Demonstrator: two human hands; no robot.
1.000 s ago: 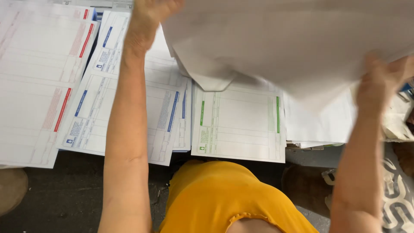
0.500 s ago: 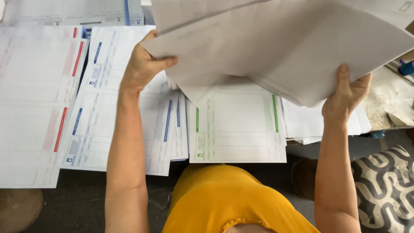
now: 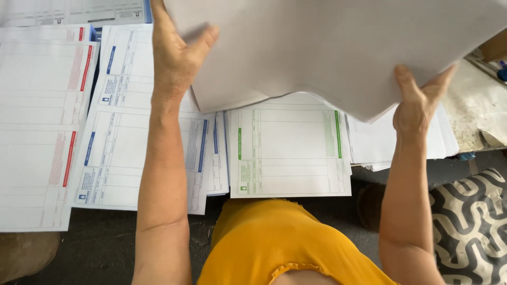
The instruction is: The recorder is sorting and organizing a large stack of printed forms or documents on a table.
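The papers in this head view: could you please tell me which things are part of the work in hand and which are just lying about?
In hand:
- big blank sheets, held up by the left hand and right hand
- green-striped forms directly beneath them

Lying about:
- blue-striped forms
- red-striped forms
- plain white stack
- patterned cushion

Both hands up, holding a big blank white sheet stack [image 3: 338, 50] above the counter: left hand [image 3: 177, 58] grips its left edge, right hand [image 3: 417, 103] its lower right edge (fingers partly hidden). Below: green-lined form [image 3: 289, 153], blue-lined forms [image 3: 119, 153], red-lined forms [image 3: 39, 132], all lying flat.
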